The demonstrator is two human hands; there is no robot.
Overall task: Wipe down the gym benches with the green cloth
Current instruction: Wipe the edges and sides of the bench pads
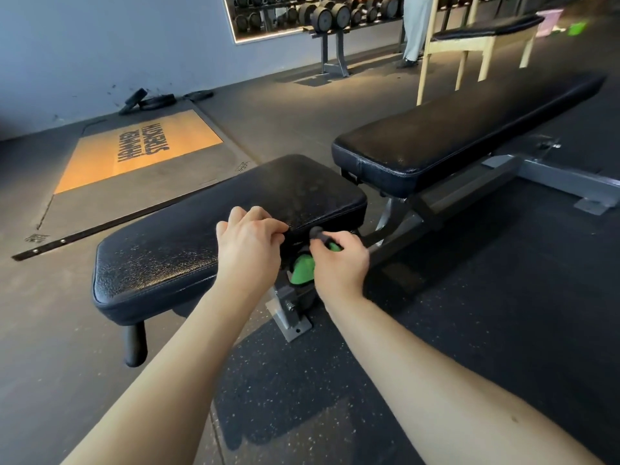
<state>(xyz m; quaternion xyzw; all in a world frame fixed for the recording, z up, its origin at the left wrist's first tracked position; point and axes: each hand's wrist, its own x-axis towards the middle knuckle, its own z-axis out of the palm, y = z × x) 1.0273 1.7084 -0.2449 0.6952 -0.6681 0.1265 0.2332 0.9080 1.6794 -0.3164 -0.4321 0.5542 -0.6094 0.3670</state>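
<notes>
A black padded gym bench stands before me, with a short seat pad [188,250] close by and a long back pad [463,129] running away to the right. My left hand [250,239] grips the near edge of the seat pad, fingers curled over it. My right hand [339,263] holds the green cloth [302,270] bunched in its palm and pinches a black knob handle [317,233] under the seat. Most of the cloth is hidden by the hand and the bench frame.
The bench's grey steel frame [567,182] spreads over the rubber floor to the right. A wooden lifting platform [141,149] lies at left, with weight plates [151,100] by the wall. A dumbbell rack [332,15], a wooden-framed bench [483,31] and a person's legs [414,35] are at the back.
</notes>
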